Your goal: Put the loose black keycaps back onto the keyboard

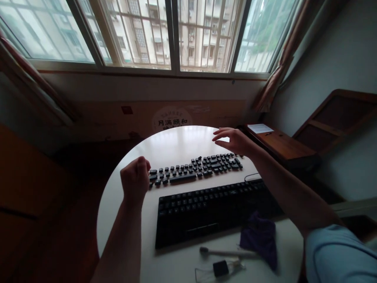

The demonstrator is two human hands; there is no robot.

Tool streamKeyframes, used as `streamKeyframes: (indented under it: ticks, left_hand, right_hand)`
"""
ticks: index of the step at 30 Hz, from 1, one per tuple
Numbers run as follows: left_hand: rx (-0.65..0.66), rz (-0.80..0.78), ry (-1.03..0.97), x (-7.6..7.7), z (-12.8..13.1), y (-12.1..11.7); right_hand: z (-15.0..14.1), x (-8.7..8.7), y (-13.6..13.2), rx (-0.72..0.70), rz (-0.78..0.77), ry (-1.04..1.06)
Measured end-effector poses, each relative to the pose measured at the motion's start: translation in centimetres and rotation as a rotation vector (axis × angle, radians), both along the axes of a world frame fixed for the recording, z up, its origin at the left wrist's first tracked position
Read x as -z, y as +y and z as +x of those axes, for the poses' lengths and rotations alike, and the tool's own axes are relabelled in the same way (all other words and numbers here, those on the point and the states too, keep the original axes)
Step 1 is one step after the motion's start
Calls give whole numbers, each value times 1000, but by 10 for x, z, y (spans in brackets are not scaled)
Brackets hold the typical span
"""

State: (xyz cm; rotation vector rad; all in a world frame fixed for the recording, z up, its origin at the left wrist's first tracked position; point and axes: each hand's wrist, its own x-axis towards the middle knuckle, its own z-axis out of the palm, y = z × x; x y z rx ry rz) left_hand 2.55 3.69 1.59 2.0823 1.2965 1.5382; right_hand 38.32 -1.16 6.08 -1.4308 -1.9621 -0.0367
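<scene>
My left hand [134, 179] is closed in a fist beside the left end of loose black keycaps [182, 177]; whatever its fingers may hold is hidden. The keycaps lie in rows on a round white table [173, 143]. Past their right end, my right hand [232, 140] hovers with fingers stretched and apart, nothing visible in it. Nearer to me lies a black keyboard [206, 218]: keycaps show in its upper rows, while its lower part looks dark and bare. My right forearm covers its right end.
A purple cloth [259, 237] overlaps the keyboard's front edge. Near it lie a toothbrush [226, 252] and a wire tool with a black block [220, 269]. A cable [250, 175] curves behind the keyboard. A wooden desk [282, 143] stands at the right, below a barred window [173, 35].
</scene>
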Motion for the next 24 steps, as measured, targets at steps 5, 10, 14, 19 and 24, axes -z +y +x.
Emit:
streamKeyframes:
  ticks: [5,10,14,19,24]
  left_hand:
    - [33,-323,289,1,-11,10]
    - [344,-663,569,10,-18,14]
    - [425,-647,627,18,-18,15]
    - [510,-506,634,22,-2,12]
    - [547,-481,672,22,12,5]
  right_hand:
    - [-10,-11,3,-40,-153,-50]
    - [-2,-10,17,-21,-210,-85]
    - [-5,8,39,-9,-230,-101]
    - [-25,33,69,-114,-423,-90]
    - [-45,43,91,-120,-464,-289]
